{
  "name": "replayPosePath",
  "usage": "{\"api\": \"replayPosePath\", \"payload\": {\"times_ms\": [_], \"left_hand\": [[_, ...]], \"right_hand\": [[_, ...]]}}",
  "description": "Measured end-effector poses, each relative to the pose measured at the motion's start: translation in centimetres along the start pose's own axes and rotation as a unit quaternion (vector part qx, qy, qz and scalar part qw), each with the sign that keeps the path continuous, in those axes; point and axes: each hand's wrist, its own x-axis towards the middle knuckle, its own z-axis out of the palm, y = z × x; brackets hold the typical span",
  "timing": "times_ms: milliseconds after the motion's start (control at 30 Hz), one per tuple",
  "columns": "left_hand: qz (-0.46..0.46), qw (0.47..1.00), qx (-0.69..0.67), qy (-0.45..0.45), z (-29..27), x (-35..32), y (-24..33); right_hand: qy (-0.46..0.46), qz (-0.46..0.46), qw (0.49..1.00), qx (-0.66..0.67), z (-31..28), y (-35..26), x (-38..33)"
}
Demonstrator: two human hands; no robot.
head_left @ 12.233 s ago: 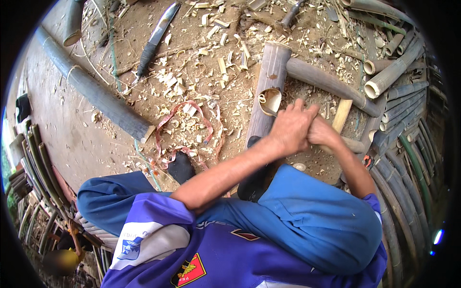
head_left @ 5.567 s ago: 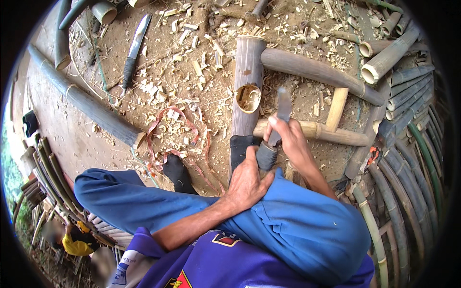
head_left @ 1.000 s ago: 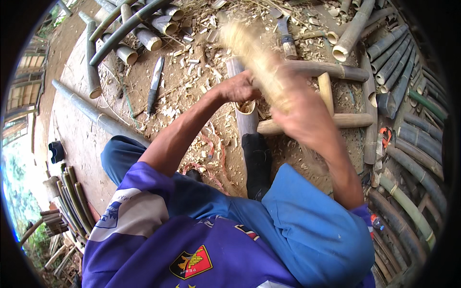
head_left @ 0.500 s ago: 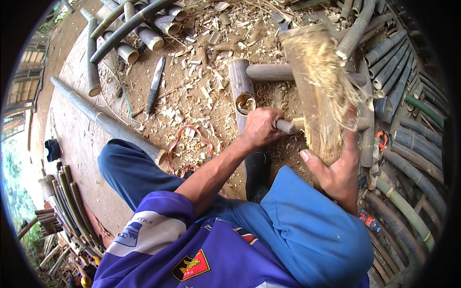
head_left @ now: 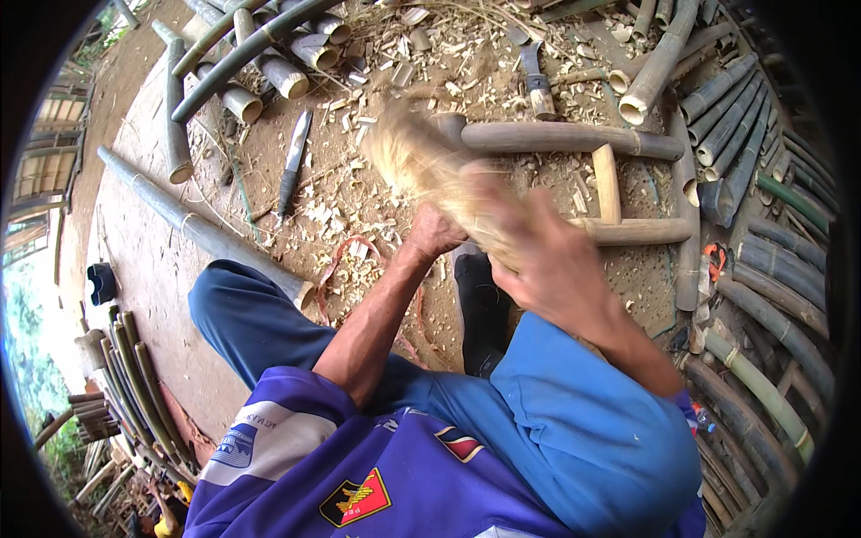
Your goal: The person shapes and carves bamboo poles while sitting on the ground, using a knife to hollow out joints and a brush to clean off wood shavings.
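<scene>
My right hand grips the lower end of a flat wooden block, blurred by motion. The block's far end is frayed into pale fibres and tilts up to the left. Close beside the block, my left hand is closed. What its fingers wrap round is hidden behind the block. Beyond both hands lies a bamboo frame, with a short peeled upright between its rail and lower crosspiece. The block covers much of the frame's left post. My foot in a black sock is below the hands.
A knife with a dark handle lies left on the ground among wood chips. Another blade with a wooden handle lies beyond the frame. A long bamboo pole stretches at left. Stacked bamboo lines the right side.
The wooden block has swung left and down, from over the frame's right part to over its left post. My left hand has shifted left; the stick end it held is out of sight.
</scene>
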Motion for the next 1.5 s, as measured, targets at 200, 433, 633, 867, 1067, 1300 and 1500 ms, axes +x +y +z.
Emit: {"api": "replayPosePath", "payload": {"times_ms": [200,433,633,867,1067,1300,1500], "left_hand": [[-0.213,0.899,-0.270,0.270,-2.7,5.3,1.8],[-0.121,0.786,-0.416,0.441,-2.8,4.0,0.5],[-0.135,0.700,-0.541,0.446,-2.0,3.4,-0.8],[-0.115,0.707,-0.538,0.444,-0.5,2.6,0.9],[-0.066,0.703,-0.576,0.413,1.1,1.5,2.5],[-0.084,0.744,-0.587,0.308,1.6,0.8,2.8],[-0.142,0.789,-0.541,0.253,1.9,2.8,2.4]], "right_hand": [[0.026,0.123,0.947,0.295,-3.2,1.6,0.9],[0.015,0.287,0.863,0.416,-9.7,0.6,1.2],[-0.122,0.044,0.976,0.172,-9.3,-0.8,7.2],[-0.142,-0.117,0.981,0.061,-5.7,-3.7,13.3],[-0.239,-0.158,0.900,-0.329,-2.0,-2.1,13.9],[-0.059,-0.192,0.978,-0.047,-4.5,-4.4,12.4],[-0.235,-0.139,0.928,-0.253,-5.3,-3.9,12.7]]}}
